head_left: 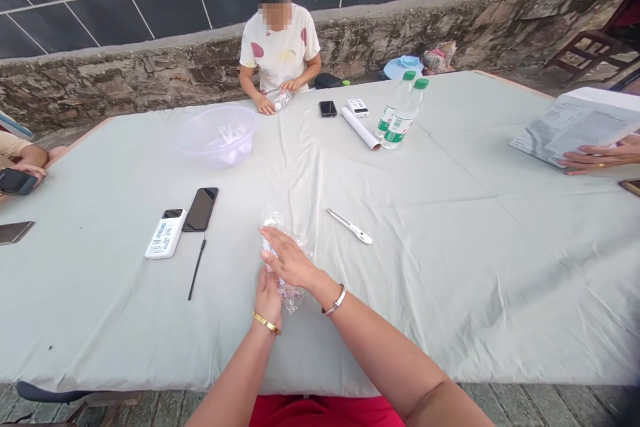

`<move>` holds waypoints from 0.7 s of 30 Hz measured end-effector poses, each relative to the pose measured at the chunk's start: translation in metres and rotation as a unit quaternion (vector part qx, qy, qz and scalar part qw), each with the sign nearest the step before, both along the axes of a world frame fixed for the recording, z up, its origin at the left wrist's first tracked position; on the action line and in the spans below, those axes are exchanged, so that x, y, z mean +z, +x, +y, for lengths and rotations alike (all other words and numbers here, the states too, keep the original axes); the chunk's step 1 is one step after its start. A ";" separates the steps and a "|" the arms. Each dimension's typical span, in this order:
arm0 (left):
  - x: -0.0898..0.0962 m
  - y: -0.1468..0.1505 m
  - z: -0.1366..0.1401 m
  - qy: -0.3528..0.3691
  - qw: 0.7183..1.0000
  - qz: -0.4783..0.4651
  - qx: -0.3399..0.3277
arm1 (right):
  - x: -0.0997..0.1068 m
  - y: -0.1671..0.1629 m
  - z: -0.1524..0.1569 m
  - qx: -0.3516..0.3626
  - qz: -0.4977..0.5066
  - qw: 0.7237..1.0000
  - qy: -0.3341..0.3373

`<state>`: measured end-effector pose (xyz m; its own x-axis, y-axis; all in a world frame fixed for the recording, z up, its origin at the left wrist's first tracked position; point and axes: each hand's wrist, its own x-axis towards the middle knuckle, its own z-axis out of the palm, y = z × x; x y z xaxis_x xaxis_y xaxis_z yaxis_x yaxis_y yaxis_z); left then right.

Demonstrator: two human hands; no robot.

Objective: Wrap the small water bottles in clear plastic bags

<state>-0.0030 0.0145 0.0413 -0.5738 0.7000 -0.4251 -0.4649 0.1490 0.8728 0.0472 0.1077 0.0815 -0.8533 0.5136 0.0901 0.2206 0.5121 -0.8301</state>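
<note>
Your right hand (pixel 290 260) covers much of the small bottle (pixel 269 246), leaving its label unreadable, and the fingertips of your left hand (pixel 269 297) are hidden too, so you cannot tell how they meet the bottle or the clear wrap (pixel 292 300). The view's left edge cuts off a flat phone (pixel 15 232) and the dark device (pixel 16 181) in a co-worker's hand (pixel 36 174), while its right edge trims the printed packet (pixel 575 123). The print on the white power bank (pixel 165 235) is too small to read.
</note>
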 end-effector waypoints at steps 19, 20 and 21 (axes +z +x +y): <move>0.007 -0.040 0.005 0.030 0.966 -0.138 -0.218 | -0.031 0.023 0.002 -0.152 0.233 0.796 -0.537; 0.009 -0.043 0.007 0.006 0.970 -0.106 -0.217 | -0.032 0.022 0.001 -0.160 0.242 0.797 -0.530; 0.011 -0.047 0.008 -0.016 0.976 -0.075 -0.206 | -0.032 0.021 0.000 -0.161 0.247 0.802 -0.520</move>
<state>-0.0498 0.0222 0.0522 -0.1764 0.8426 -0.5088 -0.4823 0.3766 0.7909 0.0677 0.1081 0.0491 -0.6536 0.7161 -0.2448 -0.2841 -0.5320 -0.7977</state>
